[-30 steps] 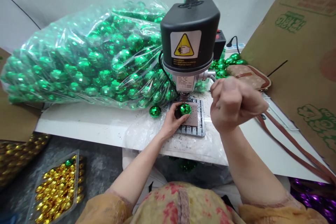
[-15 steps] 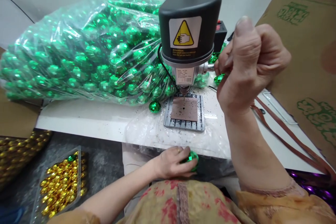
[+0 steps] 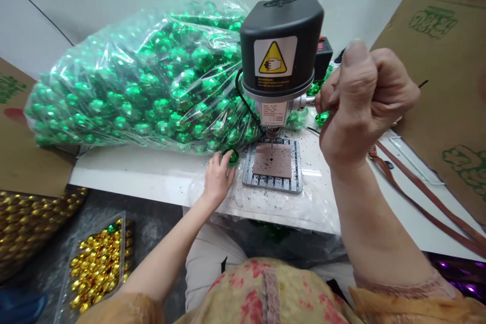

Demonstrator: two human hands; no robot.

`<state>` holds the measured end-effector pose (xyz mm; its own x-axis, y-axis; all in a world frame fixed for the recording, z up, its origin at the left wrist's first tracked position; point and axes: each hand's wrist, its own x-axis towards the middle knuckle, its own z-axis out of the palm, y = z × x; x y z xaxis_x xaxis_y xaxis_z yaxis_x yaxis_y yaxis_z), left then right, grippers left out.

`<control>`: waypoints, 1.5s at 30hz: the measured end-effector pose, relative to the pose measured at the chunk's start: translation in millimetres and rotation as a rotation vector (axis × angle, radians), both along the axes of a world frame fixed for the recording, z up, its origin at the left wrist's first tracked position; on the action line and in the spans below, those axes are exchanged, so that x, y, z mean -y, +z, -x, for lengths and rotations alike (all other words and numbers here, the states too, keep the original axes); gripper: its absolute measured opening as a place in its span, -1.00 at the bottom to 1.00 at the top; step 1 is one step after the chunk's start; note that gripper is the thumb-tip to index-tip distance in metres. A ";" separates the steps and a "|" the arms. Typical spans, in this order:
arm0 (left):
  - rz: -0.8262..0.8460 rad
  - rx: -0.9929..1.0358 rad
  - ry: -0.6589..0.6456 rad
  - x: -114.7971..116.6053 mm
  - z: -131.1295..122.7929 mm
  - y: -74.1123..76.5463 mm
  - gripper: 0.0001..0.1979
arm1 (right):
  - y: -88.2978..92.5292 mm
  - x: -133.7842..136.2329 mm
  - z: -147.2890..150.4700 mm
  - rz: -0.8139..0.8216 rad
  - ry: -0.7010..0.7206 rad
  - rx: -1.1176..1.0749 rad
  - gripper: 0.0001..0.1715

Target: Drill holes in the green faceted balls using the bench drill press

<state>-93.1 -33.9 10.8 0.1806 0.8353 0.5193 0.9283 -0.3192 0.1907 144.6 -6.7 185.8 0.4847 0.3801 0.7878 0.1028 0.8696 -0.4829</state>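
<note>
Just left of the drill, the left hand has fingers on the green ball, how firmly I can't tell, and should cup it evenly, the right hand, clenched on the drill's handle, best held steady.

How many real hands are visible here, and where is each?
2. The left hand is at a green faceted ball beside the drill press; the raised right hand is closed around its side lever. No other shows.
</note>
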 end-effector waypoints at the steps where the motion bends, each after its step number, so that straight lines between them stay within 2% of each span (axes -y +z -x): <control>1: 0.055 0.011 0.003 -9.3 4.5 -1.4 -0.60 | -0.5 -0.2 -0.2 0.000 0.002 0.004 -0.49; 5: 0.138 0.240 -0.133 -22.3 12.3 -6.0 -0.58 | -2.2 -1.8 -1.7 -0.030 -0.004 0.014 -0.49; 8: 0.144 0.582 -0.178 -16.5 4.1 -1.2 -0.56 | -2.8 -4.0 -2.6 -0.047 -0.010 0.017 -0.48; 12: 0.421 1.171 -0.232 -9.4 -19.3 7.9 -0.50 | -2.5 -6.3 -1.5 -0.082 -0.014 0.003 -0.49; 15: 0.548 1.364 -0.273 -12.0 -37.1 8.6 -0.45 | -2.3 -5.9 -0.3 -0.068 -0.042 0.025 -0.46; 19: 0.551 1.280 -0.279 -22.9 -54.2 3.1 -0.39 | -1.8 -2.2 0.5 0.012 -0.104 0.052 -0.44; 26: 0.462 0.896 -0.352 -35.4 -66.3 6.2 -0.48 | -0.6 1.5 0.4 0.056 -0.172 0.128 -0.43; 30: 0.350 0.682 -0.367 -37.1 -69.4 11.9 -0.57 | -1.4 0.6 0.1 -0.005 -0.092 0.082 -0.45; 33: 0.264 0.608 -0.369 -38.4 -74.5 11.3 -0.57 | -1.6 0.6 0.2 -0.013 -0.055 0.055 -0.45; 36: 0.226 0.602 -0.321 -39.2 -82.3 5.7 -0.55 | -0.8 1.6 0.9 0.020 -0.051 0.045 -0.45; 40: 0.328 0.745 -0.322 -36.9 -93.1 -1.7 -0.48 | 1.6 2.4 1.8 0.029 -0.049 0.035 -0.45; 45: 0.393 0.835 -0.317 -32.0 -97.2 -2.0 -0.45 | 3.9 1.8 0.8 -0.015 -0.002 0.028 -0.46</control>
<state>4.1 -1.9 8.9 0.1275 0.9524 0.2768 0.3284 -0.3039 0.8943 143.8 -8.6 189.7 0.4630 0.3672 0.8067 0.1183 0.8764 -0.4668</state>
